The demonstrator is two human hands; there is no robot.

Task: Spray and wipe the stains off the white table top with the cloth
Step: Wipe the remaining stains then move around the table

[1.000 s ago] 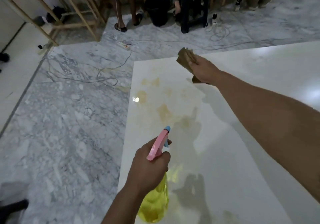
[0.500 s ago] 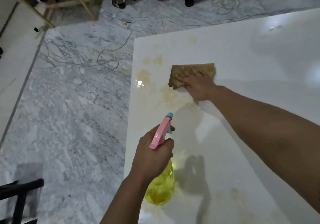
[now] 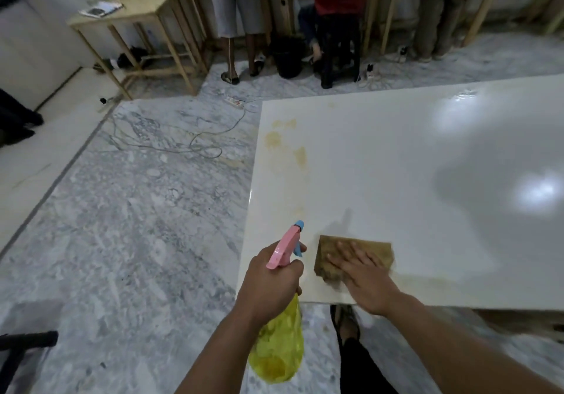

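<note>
head view, left hand (image 3: 268,284) gripping spray bottle (image 3: 279,348), right hand (image 3: 363,274) flat on cloth (image 3: 329,256), stains (image 3: 285,142) beyond

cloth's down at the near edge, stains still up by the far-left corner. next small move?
Probably slide the brown cloth forward and left, toward the yellowish stains near the far-left corner of the white table top. The right hand lies flat on the cloth by the near edge, well short of them. The left hand grips the spray bottle off the table edge, ready if they need wetting.
</note>
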